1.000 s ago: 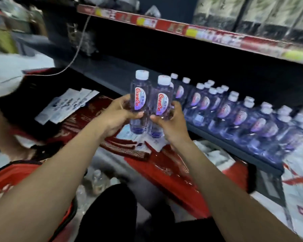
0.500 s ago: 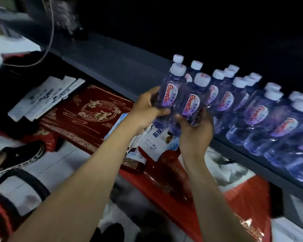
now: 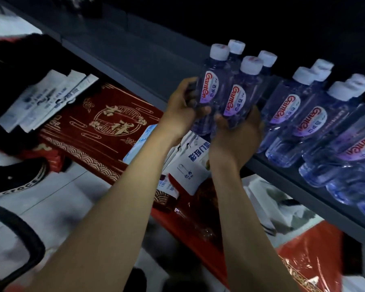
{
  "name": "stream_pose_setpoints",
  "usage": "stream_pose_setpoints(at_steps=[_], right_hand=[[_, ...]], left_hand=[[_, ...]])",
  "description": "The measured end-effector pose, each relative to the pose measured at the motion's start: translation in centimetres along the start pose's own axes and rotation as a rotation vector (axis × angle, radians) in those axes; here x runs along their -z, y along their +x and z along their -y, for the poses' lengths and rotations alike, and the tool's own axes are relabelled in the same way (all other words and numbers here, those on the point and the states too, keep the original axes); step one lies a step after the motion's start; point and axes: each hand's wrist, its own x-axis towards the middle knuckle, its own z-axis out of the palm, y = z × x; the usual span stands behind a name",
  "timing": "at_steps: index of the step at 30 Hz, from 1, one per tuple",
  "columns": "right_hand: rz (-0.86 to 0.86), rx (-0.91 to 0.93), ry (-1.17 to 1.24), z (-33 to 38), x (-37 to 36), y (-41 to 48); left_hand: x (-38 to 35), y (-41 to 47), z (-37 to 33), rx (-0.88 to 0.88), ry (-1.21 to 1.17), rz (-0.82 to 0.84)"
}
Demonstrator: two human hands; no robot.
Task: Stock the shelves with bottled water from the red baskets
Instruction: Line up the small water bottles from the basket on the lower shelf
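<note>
Both hands full: left hand (image 3: pixel 182 108) grips left bottle (image 3: pixel 211 87), right hand (image 3: pixel 237 138) grips right bottle (image 3: pixel 239 100), long axes near upright, at shelf (image 3: pixel 135 60) edge. Bare gap lies ahead, left of stocked row (image 3: pixel 299 123); left hand nearer.

A: Do the two held bottles (image 3: pixel 238 100) stand on the shelf (image 3: pixel 135 60)?
B: Cannot tell. The left hand (image 3: pixel 183 108) and right hand (image 3: pixel 234 140) cover their lower parts, and most of the right fingers sit behind the plastic.
A: And behind those two?
B: Two more caps (image 3: pixel 267 57); the bodies are hidden.
A: The row (image 3: pixel 310 121) on the right?
B: Blurred toward the edge, and the last ones are cut off there. The shelf's back is lost in darkness.
A: Lower left?
B: A black handle (image 3: pixel 30 232), cut by the edges. A shoe (image 3: pixel 15 178) is cropped at the left too.
A: The white packets (image 3: pixel 44 100)?
B: Print too blurred to read.
</note>
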Motion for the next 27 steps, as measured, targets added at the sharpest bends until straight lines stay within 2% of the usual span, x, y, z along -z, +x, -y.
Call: stream_pose_setpoints(at_steps=[5, 17, 23, 27], right_hand=[[-0.037, 0.009, -0.071, -0.1, -0.7, 0.2], [-0.068, 0.058, -0.061, -1.0, -1.8, 1.3], [-0.035, 0.059, -0.072, -0.8, -0.9, 0.1], [0.004, 0.089, -0.063, -1.1, -0.5, -0.5]], left_hand=[[-0.6, 1.0, 0.6, -0.009, -0.008, 0.028], [-1.2, 2.2, 2.0, -0.01, -0.022, 0.068], [-0.9, 1.6, 2.3, -0.051, 0.087, 0.124], [0.3, 1.8, 2.6, -0.147, 0.375, 0.213]])
